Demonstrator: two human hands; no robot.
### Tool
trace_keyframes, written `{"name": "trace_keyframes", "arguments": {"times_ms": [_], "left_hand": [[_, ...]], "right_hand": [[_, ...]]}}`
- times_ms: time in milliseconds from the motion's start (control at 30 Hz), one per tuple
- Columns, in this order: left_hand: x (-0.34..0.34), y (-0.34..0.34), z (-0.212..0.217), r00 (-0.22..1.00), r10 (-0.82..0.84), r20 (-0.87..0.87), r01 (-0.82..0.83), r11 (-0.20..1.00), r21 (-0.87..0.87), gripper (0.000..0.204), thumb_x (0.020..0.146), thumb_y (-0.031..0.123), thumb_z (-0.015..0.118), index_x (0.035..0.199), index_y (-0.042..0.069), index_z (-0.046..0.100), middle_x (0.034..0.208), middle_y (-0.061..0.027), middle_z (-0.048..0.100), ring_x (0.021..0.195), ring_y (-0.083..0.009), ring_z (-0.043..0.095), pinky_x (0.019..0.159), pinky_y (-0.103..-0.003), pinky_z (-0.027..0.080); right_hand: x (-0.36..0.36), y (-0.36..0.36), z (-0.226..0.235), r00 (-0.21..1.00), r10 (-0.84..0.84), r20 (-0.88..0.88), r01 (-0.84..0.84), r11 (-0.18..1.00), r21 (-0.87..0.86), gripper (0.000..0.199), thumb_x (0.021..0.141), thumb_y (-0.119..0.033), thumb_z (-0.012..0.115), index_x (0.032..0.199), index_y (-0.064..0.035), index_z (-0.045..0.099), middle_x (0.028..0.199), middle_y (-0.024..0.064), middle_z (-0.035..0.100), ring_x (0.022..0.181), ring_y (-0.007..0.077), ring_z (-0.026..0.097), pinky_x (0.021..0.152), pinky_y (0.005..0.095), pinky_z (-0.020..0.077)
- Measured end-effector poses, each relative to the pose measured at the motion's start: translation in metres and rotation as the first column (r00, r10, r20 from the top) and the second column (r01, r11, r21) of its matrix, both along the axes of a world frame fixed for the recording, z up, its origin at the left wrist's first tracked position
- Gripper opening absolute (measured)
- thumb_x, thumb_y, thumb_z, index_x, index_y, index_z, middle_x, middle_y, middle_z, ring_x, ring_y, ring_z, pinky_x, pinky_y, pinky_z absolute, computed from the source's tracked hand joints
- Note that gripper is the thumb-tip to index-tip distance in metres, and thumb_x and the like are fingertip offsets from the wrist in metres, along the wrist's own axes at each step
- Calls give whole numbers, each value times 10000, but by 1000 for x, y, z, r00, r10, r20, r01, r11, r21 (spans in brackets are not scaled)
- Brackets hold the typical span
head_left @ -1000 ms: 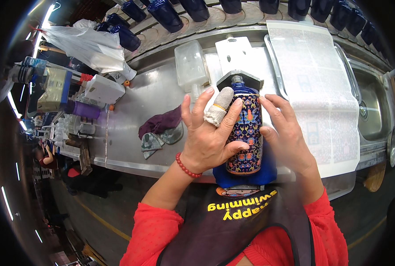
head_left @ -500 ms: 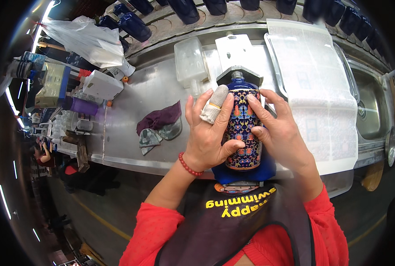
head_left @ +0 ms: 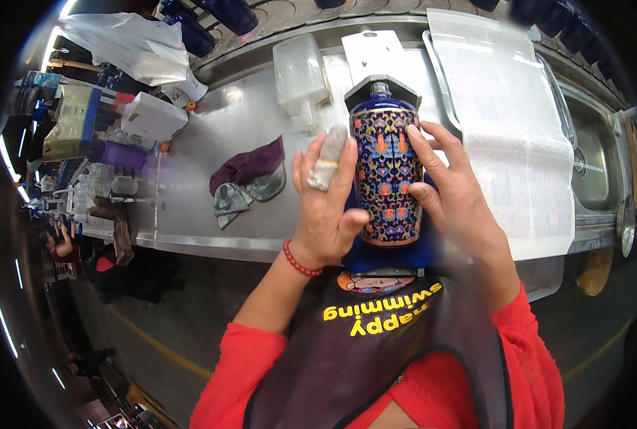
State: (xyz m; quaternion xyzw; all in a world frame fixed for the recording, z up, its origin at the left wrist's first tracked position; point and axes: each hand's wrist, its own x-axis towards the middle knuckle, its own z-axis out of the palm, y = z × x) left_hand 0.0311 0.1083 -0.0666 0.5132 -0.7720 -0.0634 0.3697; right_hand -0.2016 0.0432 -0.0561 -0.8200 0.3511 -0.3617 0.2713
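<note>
In front of me a dark blue bottle point(head_left: 385, 171) lies with its neck pointing away, wrapped in a colourful floral pattern. A dark angular plate point(head_left: 408, 93) stands behind its neck, and blue cloth point(head_left: 375, 257) shows under its near end. My left hand point(head_left: 325, 214) is at the bottle's left side, fingers stretched and thumb apart; whether it touches the bottle is hard to tell. One of its fingers wears a grey-white fabric finger cover point(head_left: 326, 161). Along the right side, my right hand point(head_left: 461, 196) rests spread fingertips against the pattern.
Translucent sheets point(head_left: 508, 164) cover the counter at right, beside a metal sink point(head_left: 596, 168). A purple cloth point(head_left: 250, 170) lies at left. Behind are a clear plastic tub point(head_left: 298, 71) and a white card point(head_left: 372, 53). Blue bottles point(head_left: 229, 14) line the far conveyor. A white box point(head_left: 154, 116) stands far left.
My left hand has drawn off the bottle's front to its left side, uncovering more of the pattern. My right hand stays at the right edge. The whole view has shifted slightly.
</note>
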Motion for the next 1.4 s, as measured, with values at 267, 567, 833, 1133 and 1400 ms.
{"name": "trace_keyframes", "arguments": {"times_ms": [267,567,833,1133,1400], "left_hand": [[-19,-23,8,998,-28,-62,28,1000,-2,671,1052,468,509,1559,33,440,1430,-127,612,1492,-455,315,1198,-632,36],[-16,-24,6,999,-35,7,35,999,-34,734,1027,526,528,1555,24,436,1455,-139,590,1492,-466,298,1194,-649,54],[-15,-24,2,997,-57,51,60,997,-52,860,987,627,529,1571,9,396,1556,-211,466,1495,-482,287,1192,-662,38],[-5,-2,1,994,-104,-24,104,994,28,878,952,628,592,1558,15,428,1582,-228,431,1514,-479,256,1206,-630,13],[-4,-2,4,989,-103,102,102,995,21,901,912,614,649,1567,37,425,1578,-225,438,1501,-485,266,1196,-655,37]], "right_hand": [[-1,7,1,999,25,-43,-26,999,-33,584,1006,-323,647,1511,-63,509,1545,214,408,1210,348,568,1016,441,512],[0,7,-2,999,33,20,-33,999,1,577,975,-264,695,1511,-135,524,1509,265,434,1222,416,558,1051,464,474],[-1,8,-6,998,47,42,-47,999,-15,602,967,-255,697,1526,-135,506,1516,249,422,1146,375,580,1019,452,494],[-18,28,-5,993,115,3,-114,986,124,679,1002,-421,637,1551,-67,450,1605,224,349,1295,396,534,1096,465,449],[-17,33,-13,993,114,-28,-112,992,65,741,956,-422,697,1555,-66,443,1604,223,350,1257,390,554,1074,473,470]]}}
